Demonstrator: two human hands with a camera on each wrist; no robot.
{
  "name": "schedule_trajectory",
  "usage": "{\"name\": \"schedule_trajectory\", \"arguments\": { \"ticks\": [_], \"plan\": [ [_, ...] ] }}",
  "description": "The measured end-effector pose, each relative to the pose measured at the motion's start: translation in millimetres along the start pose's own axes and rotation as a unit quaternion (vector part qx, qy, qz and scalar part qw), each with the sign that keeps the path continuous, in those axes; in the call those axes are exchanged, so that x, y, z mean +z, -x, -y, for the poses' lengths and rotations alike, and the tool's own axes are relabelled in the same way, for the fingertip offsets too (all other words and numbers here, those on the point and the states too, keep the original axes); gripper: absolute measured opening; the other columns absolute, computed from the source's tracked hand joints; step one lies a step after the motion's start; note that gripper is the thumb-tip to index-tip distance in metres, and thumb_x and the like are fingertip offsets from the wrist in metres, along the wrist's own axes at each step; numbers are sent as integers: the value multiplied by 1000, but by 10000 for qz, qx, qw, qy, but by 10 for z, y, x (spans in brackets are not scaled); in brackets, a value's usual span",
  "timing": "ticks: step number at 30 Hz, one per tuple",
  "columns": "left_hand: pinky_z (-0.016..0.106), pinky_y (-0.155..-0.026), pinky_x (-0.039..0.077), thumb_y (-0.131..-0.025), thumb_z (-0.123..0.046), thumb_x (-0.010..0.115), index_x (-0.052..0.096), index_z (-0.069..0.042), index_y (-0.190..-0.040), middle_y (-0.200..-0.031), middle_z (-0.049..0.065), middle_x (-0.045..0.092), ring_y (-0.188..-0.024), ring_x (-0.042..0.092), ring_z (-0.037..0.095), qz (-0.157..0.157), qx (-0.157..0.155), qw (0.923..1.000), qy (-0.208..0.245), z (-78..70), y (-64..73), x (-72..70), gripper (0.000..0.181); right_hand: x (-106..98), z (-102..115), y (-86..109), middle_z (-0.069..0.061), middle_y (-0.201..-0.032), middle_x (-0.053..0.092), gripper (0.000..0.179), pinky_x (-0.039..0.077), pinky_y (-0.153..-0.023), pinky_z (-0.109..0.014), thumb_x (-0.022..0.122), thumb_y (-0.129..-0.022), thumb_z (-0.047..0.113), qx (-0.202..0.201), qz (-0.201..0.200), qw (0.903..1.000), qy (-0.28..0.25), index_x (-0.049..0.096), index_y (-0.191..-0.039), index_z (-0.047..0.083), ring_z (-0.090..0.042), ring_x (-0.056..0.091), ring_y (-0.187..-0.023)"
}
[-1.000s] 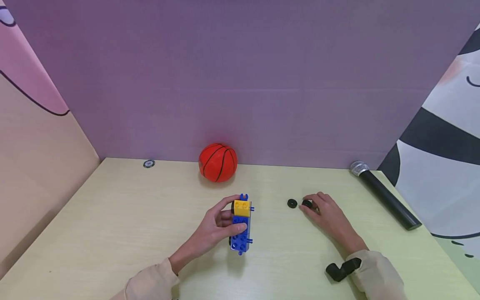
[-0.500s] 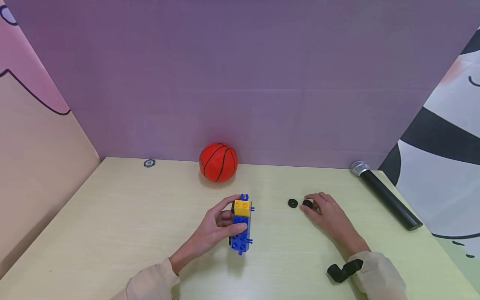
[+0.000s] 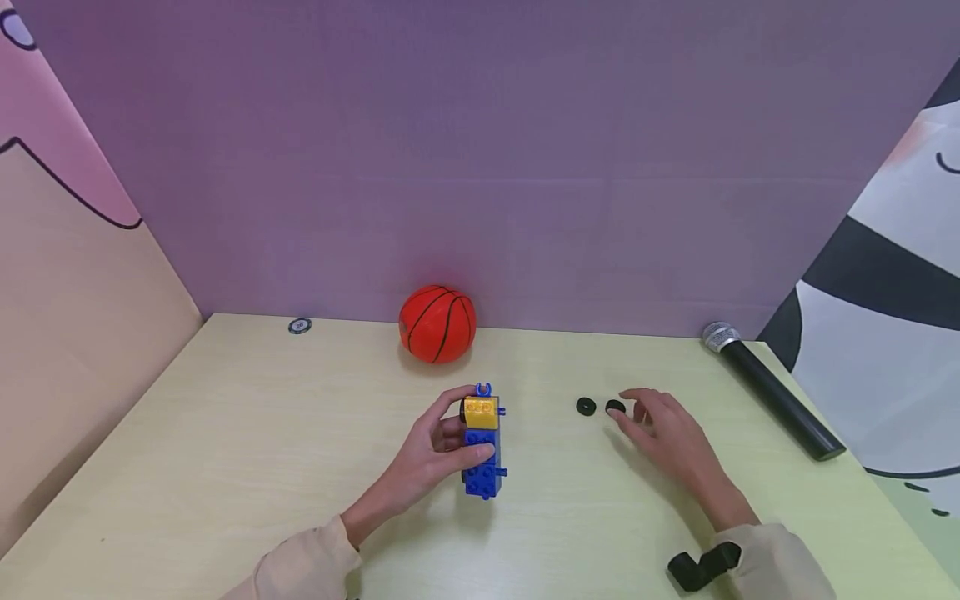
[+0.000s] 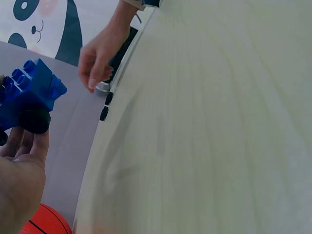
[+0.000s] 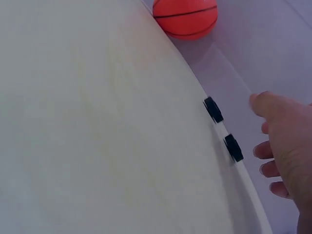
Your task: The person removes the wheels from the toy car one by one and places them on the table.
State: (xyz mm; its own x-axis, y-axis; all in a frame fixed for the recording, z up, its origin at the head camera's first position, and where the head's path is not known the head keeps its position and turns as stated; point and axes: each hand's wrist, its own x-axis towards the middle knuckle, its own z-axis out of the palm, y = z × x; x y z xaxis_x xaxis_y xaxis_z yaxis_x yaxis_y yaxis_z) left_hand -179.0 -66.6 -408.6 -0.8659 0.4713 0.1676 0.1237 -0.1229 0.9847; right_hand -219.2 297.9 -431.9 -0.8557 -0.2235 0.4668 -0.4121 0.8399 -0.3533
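My left hand [image 3: 423, 462] grips a toy car of blue and yellow building blocks [image 3: 482, 433], thumb on top, held above the table. Bare blue axle pegs stick out on the car's right side. A black wheel [image 4: 34, 120] sits on its other side in the left wrist view. My right hand [image 3: 671, 433] hovers just over two loose black wheels, with relaxed fingers and nothing between them. One wheel [image 3: 615, 407] lies near its fingertips; the other wheel [image 3: 586, 407] lies a little to the left. Both lie flat on the table in the right wrist view, apart from the hand.
A red ball with black basketball lines [image 3: 437, 324] rests by the purple back panel [image 3: 525, 167]. A black microphone [image 3: 780, 400] lies along the table's right edge. A small round chip [image 3: 300, 326] lies at the back left of the table [image 3: 247, 433].
My right hand has come away from the right wheel, moving slightly right and up, and the wheel stays on the table. My left hand has tilted the toy car a little.
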Motion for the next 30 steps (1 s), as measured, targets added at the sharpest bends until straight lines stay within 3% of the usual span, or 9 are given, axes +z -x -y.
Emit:
{"name": "schedule_trajectory", "arguments": {
  "ticks": [4, 8, 10, 13, 15, 19, 23, 26, 30],
  "plan": [
    [45, -100, 53, -98, -14, 72, 33, -10, -154, -131, 22, 63, -115, 65, 34, -54, -81, 9999, 65, 27, -6, 4, 68, 9, 135, 93, 6, -81, 54, 27, 46, -61, -32, 80, -90, 12, -223, -394, 9989, -136, 70, -114, 3, -15, 55, -77],
    [47, -101, 53, -98, -15, 71, 31, -11, -150, -131, 23, 63, -117, 64, 37, -54, -113, 9998, 136, 33, -7, 10, 66, 39, 289, 156, 8, -80, 54, 24, 43, -59, -24, 80, -86, 6, -932, -824, 9914, -397, 71, -108, 3, -11, 53, -73],
    [47, -101, 53, -98, -14, 71, 29, -11, -149, -131, 24, 62, -118, 64, 37, -73, -135, 9996, 230, 31, -8, 14, 66, 59, 376, 178, 7, -80, 54, 20, 42, -61, -20, 76, -94, 17, -1318, -923, 9856, -525, 70, -106, 3, -10, 52, -73],
    [46, -100, 53, -98, -14, 71, 28, -12, -147, -131, 23, 60, -117, 64, 36, -153, -201, 9989, 383, 31, -9, 19, 65, 93, 526, 218, 6, -82, 55, 36, 42, -63, -16, 61, -105, 38, -1761, -904, 9778, -685, 70, -107, 3, -10, 53, -74],
    [45, -99, 54, -98, -13, 71, 28, -13, -146, -131, 23, 59, -116, 64, 36, -210, -248, 9983, 474, 32, -8, 26, 65, 115, 637, 249, 9, -84, 55, 41, 42, -63, -17, 55, -107, 43, -1888, -771, 9753, -844, 70, -109, 5, -9, 53, -76],
    [43, -97, 55, -97, -14, 72, 29, -12, -143, -129, 22, 57, -112, 62, 33, -325, -336, 9978, 470, 37, -5, 55, 62, 152, 848, 320, 14, -89, 56, 18, 48, -62, -21, 71, -100, 20, -1800, -296, 9751, -1257, 70, -113, 7, -7, 56, -79],
    [41, -97, 55, -97, -16, 72, 31, -11, -139, -128, 19, 57, -112, 60, 31, -428, -419, 9974, 403, 45, 3, 85, 59, 190, 1009, 376, 14, -91, 60, 24, 53, -66, -26, 74, -92, 1, -1560, 170, 9714, -1781, 69, -115, 7, -6, 58, -81],
    [41, -99, 54, -97, -16, 72, 31, -12, -137, -128, 19, 57, -114, 59, 31, -476, -429, 9968, 480, 48, 9, 97, 57, 205, 1103, 407, 7, -91, 66, 21, 54, -70, -27, 64, -99, -2, -1268, 549, 9606, -2411, 67, -119, 5, -9, 61, -81],
    [39, -99, 53, -97, -16, 72, 32, -12, -132, -125, 17, 58, -113, 60, 30, -518, -417, 9962, 568, 49, 13, 107, 53, 223, 1210, 437, 3, -99, 71, 23, 54, -75, -29, 51, -106, 1, -813, 968, 9389, -3201, 64, -125, 7, -14, 66, -87]
  ]
}}
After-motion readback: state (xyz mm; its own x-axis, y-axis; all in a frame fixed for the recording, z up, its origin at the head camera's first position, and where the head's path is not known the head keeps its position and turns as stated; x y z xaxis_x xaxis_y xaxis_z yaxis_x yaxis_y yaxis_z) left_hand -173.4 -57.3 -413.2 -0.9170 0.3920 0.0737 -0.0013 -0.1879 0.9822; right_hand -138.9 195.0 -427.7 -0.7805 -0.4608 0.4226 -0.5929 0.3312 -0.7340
